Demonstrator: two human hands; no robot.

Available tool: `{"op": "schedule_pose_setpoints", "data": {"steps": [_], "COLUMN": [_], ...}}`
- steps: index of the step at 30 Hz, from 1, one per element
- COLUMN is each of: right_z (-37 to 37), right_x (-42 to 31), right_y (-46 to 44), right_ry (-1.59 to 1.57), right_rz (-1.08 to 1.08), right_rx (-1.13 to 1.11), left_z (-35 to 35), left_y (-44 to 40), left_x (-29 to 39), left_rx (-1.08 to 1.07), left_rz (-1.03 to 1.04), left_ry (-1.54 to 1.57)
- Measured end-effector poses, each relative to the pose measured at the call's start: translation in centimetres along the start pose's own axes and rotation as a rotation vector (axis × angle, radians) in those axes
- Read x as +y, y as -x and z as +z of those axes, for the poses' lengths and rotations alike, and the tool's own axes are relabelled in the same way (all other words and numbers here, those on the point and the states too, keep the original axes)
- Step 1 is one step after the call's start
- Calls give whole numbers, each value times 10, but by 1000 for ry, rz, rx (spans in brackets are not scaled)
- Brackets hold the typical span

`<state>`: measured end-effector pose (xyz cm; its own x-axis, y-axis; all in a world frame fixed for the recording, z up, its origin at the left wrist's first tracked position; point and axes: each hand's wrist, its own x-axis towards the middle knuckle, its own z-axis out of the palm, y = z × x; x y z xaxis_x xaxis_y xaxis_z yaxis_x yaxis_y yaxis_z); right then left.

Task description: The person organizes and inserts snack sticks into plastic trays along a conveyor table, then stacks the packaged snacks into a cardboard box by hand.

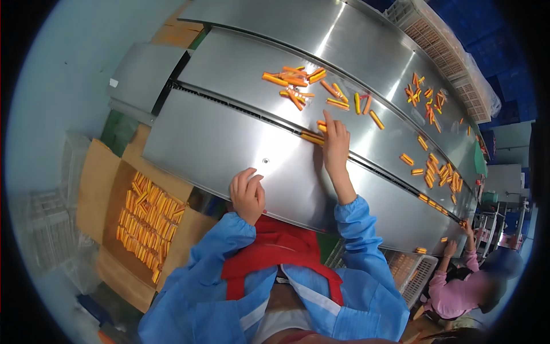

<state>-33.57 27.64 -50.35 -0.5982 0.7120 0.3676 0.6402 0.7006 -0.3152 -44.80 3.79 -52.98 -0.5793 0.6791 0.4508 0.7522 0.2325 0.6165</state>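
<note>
My right hand (337, 143) reaches over the narrow slot in the metal table, fingers stretched forward. Beside its fingers are a short orange-and-yellow stick (322, 127) and a longer stick (312, 138) lying along the slot; the hand partly covers them. I see no stick held in it. My left hand (247, 196) is close to the near edge of the steel tabletop (212, 143), its fingers apart and slightly bent, with nothing in them. Beyond the slot lies a loose pile of orange-and-yellow sticks (293, 80), some apparently in clear wrap.
A cardboard box (109, 183) at the left holds many sticks in rows. More sticks (444, 172) lie along the table to the right. A co-worker in a pink top (455, 295) works at the far right end. White crates (447, 51) stand along the far side.
</note>
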Motion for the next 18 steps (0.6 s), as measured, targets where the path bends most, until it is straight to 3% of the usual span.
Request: {"op": "schedule_pose_setpoints", "data": {"steps": [7, 10, 12, 18], "right_z": [26, 27, 11, 19], "right_x": [-31, -32, -30, -24], "right_y": [8, 15, 21, 24], "right_ry": [94, 113, 73, 141], "right_rz": [-179, -36, 209, 427], "right_rx": [-24, -26, -21, -13], "left_z": [-1, -3, -1, 4], "left_y": [2, -6, -5, 1], "left_x": [5, 5, 10, 5], "left_rx": [-69, -68, -114, -177], "left_rz": [-109, -129, -165, -139], "left_ry": [-24, -71, -141, -188]}}
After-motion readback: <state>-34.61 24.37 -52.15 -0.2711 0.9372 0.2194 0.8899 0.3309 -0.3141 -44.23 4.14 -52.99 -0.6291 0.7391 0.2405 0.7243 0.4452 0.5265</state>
